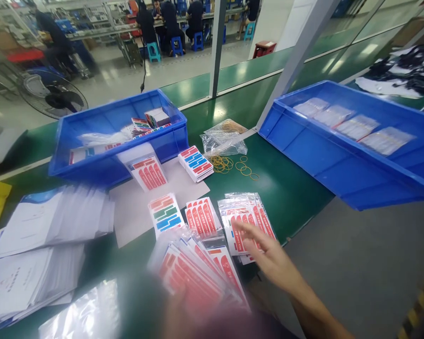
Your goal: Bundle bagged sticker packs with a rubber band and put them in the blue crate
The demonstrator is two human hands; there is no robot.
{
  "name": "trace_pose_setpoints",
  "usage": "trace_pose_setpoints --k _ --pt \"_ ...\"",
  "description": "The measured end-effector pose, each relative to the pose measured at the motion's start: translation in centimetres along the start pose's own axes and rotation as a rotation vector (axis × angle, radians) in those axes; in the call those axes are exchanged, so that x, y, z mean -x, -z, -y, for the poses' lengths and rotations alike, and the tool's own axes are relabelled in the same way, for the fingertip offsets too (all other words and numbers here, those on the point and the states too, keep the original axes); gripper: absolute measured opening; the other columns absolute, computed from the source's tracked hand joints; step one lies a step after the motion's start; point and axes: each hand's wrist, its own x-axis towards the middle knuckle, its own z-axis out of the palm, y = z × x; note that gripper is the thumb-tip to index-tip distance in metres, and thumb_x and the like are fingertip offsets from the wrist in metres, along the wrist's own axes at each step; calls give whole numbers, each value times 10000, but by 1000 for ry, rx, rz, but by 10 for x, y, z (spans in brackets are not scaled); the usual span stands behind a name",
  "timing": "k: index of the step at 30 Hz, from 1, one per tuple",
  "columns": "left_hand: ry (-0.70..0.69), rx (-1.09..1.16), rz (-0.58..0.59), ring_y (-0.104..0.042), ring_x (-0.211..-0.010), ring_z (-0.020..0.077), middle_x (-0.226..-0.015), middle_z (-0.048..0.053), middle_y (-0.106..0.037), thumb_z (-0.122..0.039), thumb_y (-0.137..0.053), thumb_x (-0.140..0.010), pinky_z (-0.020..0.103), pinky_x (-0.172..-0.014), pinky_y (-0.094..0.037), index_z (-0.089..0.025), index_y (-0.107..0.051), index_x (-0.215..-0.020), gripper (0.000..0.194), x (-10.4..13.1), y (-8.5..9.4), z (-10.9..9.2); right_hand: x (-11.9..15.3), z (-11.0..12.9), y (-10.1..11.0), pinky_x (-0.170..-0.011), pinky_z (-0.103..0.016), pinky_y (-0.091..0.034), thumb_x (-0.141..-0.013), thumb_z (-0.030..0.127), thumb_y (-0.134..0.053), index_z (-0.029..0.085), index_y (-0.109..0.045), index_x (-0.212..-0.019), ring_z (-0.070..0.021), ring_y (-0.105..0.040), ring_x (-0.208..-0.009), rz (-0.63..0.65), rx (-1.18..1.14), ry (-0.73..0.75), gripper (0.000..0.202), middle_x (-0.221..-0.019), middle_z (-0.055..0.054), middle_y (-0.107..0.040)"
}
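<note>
has a left bin point(173, 141) and a right bin point(304, 150) on the counter point(286, 188), rubber bands point(222, 164) between them, paper stacks point(31, 278) before the left bin.

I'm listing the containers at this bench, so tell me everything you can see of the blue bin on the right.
The blue bin is a rectangular, open-topped box that looks like rigid plastic, with a raised rim and ribbed outer walls. It rests open side up on the green bench, with part jutting past the edge above the floor. Inside, four pale, clear-wrapped bundles lie in a row. The right hand is clear of it. Its underside is hidden.
</note>
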Motion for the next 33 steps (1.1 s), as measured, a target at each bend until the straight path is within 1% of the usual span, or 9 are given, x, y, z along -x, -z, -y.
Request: trace_pose_setpoints --k 3,7,11,15,18,21,27,30,33 --pt "1 -8 -23 -646 -1077 334 -1019 99 -750 -224 -634 -804 481 -1026 -455 -237 -626 -1247 443 1 -1 4 10 13 -21 -723 -275 -515 -955 411 -474 172 -666 -984 -182 -626 -794 261 -103 -21 307 -885 -48 -681" --pt "-18 -7 -56 -663 -1040 331 -969 83 -760 -218 -650 -789 488 -1015 -462 -250 -662 -1197 409 0 1 1 2 19 -10 -665 -271 -506 -935 444 -505 155 -668 -886 -178 -621 -716 148 -253 -73 336 -773 -31 -673" --pt "-42 7 -91 -696 -953 298 -897 60 -767 -199 -645 -789 470 -1009 -470 -261 -687 -1148 367 -1 4 -4 -15 5 18 -761 -339 -539 -910 481 -538 186 -578 -1220 -231 -658 -880 -61 -299 -138 430 -1068 -93 -688" --pt "-51 6 -128 -681 -996 319 -876 68 -766 -197 -658 -776 479 -997 -479 -240 -696 -1125 353 -2 5 -1 -17 -8 16 -1078 -425 -371 -916 439 -542 265 -376 -1422 -263 -444 -1291 -339 -61 -18 560 -1454 -91 -432" --pt "-46 -11 -152 -667 -1029 342 -871 84 -764 -205 -670 -766 494 -981 -492 -215 -700 -1108 344 -2 5 4 -3 -3 -5 -1045 -396 -404 -946 416 -490 242 -505 -1308 -238 -524 -1194 -28 -94 10 402 -1322 -94 -552" --pt "-43 -38 -163 -660 -1042 355 -901 96 -761 -225 -690 -746 501 -968 -502 -212 -692 -1122 377 -2 6 7 8 10 -23 -774 -289 -509 -956 393 -472 191 -639 -980 -171 -609 -813 260 -178 2 263 -923 -50 -663" --pt "-66 -75 -168 -656 -1054 348 -962 81 -759 -264 -723 -719 488 -979 -499 -256 -674 -1154 437 1 10 3 -6 15 1 -524 -219 -408 -939 425 -500 170 -599 -765 -102 -467 -532 108 -302 -42 324 -613 24 -539" --pt "-84 -73 -169 -677 -1011 329 -957 65 -761 -263 -723 -724 479 -981 -500 -274 -667 -1163 442 1 10 0 -18 5 18 -678 -273 -495 -924 450 -518 198 -612 -1100 -168 -603 -731 -59 -242 -64 321 -873 -39 -663" --pt "-91 -70 -173 -684 -994 331 -900 61 -767 -241 -725 -720 483 -969 -509 -266 -671 -1155 439 1 9 1 -18 -1 16 -998 -372 -416 -928 433 -516 251 -424 -1384 -246 -509 -1194 -235 -57 9 499 -1372 -101 -500"
